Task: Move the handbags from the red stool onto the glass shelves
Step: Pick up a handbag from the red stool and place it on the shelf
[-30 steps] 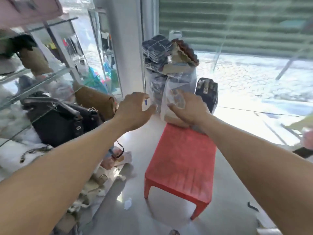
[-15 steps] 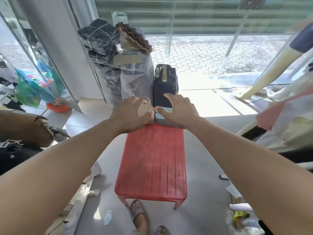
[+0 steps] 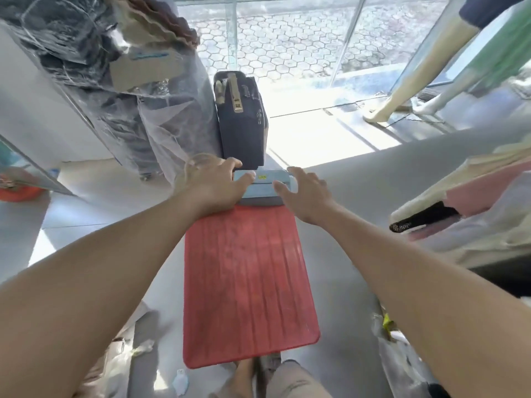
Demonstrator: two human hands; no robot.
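Head view
Red stool [image 3: 247, 282]: seen from above on the floor, near part bare
Light blue handbag [image 3: 260, 187]: lying at the stool's far end
Left hand [image 3: 214, 186]: laid on the bag's left end, fingers [image 3: 234, 163] curled over its far edge
Right hand [image 3: 306, 196]: at the bag's right end, fingers spread, thumb touching; no grip is seen
Dark handbag [image 3: 242, 119]: upright just beyond the stool, beside 1 plastic-wrapped bundle [image 3: 135, 81]

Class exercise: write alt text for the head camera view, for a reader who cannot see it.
Two bare hands reach for a pale blue handbag at the far end of a red stool; the left hand touches it, the right hand hovers open. A dark handbag stands upright behind.
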